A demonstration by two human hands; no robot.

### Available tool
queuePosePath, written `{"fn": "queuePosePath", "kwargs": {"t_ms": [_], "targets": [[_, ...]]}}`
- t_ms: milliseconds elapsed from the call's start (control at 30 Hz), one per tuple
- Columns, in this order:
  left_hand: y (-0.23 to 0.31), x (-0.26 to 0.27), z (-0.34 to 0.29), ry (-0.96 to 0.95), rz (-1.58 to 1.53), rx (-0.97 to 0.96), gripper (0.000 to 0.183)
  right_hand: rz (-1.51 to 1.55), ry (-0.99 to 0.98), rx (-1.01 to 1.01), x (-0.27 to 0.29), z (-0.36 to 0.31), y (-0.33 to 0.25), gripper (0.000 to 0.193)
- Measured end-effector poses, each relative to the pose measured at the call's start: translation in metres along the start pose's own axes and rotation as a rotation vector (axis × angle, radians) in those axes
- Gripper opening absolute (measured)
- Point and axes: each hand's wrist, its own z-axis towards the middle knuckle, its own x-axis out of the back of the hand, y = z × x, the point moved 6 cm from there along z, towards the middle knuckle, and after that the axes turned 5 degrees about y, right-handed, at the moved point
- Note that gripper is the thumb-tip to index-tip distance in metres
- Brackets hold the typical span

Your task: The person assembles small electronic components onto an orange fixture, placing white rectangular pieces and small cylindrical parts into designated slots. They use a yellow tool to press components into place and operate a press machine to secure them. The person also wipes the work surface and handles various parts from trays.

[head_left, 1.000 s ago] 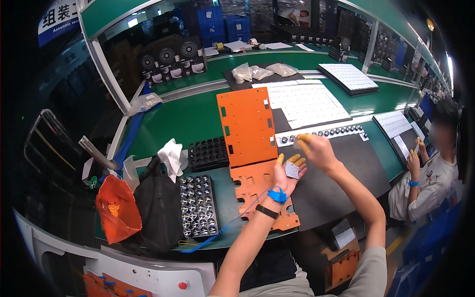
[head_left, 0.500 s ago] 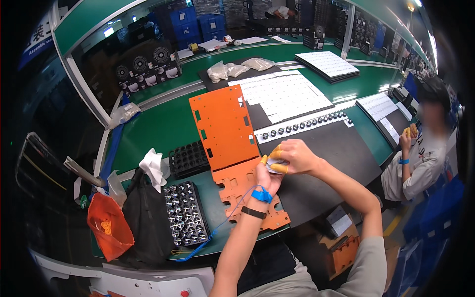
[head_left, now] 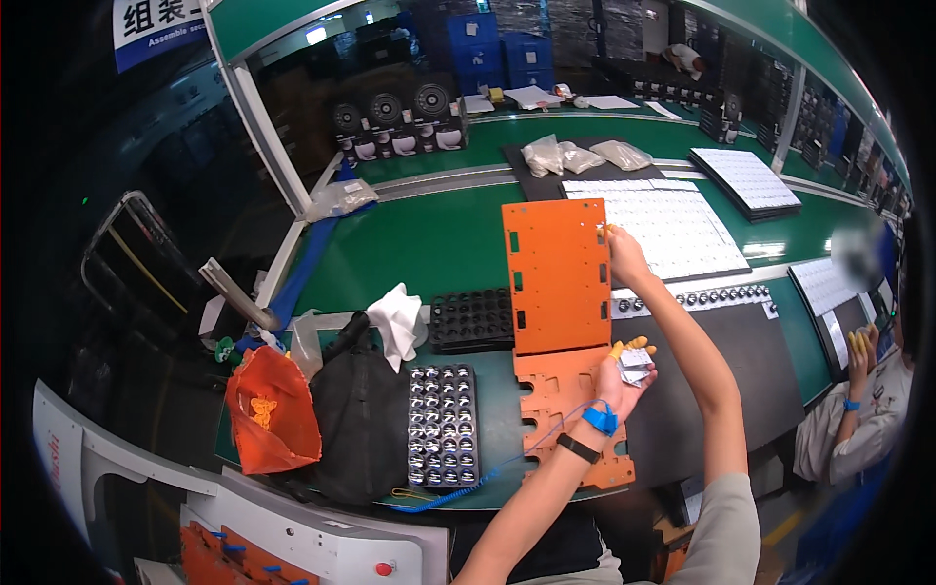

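My left hand (head_left: 629, 370) is palm up over the lower part of an orange fixture, its fingers curled round small white flat pieces (head_left: 636, 365). Yellow covers sit on its fingertips, and a blue strap with a coiled cord circles the wrist. The fixture's orange hinged plate (head_left: 558, 273) is raised, while its orange notched base (head_left: 565, 390) lies on the bench. My right hand (head_left: 629, 258) is closed at the upper right edge of the raised plate; the plate's edge partly hides its fingertips.
Left of the fixture are a black tray of shiny round parts (head_left: 442, 424), a black tray with round pockets (head_left: 471, 322), a black bag (head_left: 356, 419) and an orange pouch (head_left: 275, 409). White label sheets (head_left: 663, 219) lie beyond. At right, a co-worker (head_left: 868, 419) sits.
My right hand has left my left hand and moved up to the raised plate's edge. The white pieces stay in my left hand. The whole view has swung left.
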Motion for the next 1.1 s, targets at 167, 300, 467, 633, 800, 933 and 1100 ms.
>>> {"fn": "queuePosePath", "kwargs": {"t_ms": [167,300,467,633,800,933,1100], "targets": [[-0.006,0.004,0.006,-0.019,-0.023,-0.003,0.041,-0.026,0.049,0.186,-0.036,0.017,0.005,0.026],[-0.004,0.005,0.004,0.020,-0.039,-0.016,0.041,-0.149,-0.109,0.147,-0.059,0.023,0.002,0.024],[-0.005,0.006,0.004,0.041,-0.052,-0.044,0.041,-0.206,-0.202,0.134,-0.070,0.026,-0.003,0.023],[-0.002,0.003,0.004,0.068,-0.066,-0.061,0.042,-0.235,-0.248,0.122,-0.078,0.026,-0.006,0.021],[-0.002,0.004,0.009,0.014,-0.119,-0.041,0.043,-0.247,-0.270,0.118,-0.080,0.027,-0.011,0.020],[-0.003,0.005,0.011,-0.008,-0.120,-0.026,0.043,-0.259,-0.289,0.111,-0.082,0.026,-0.012,0.019],[-0.001,0.004,0.006,0.027,-0.116,-0.027,0.042,-0.267,-0.306,0.100,-0.086,0.026,-0.012,0.018]]}}
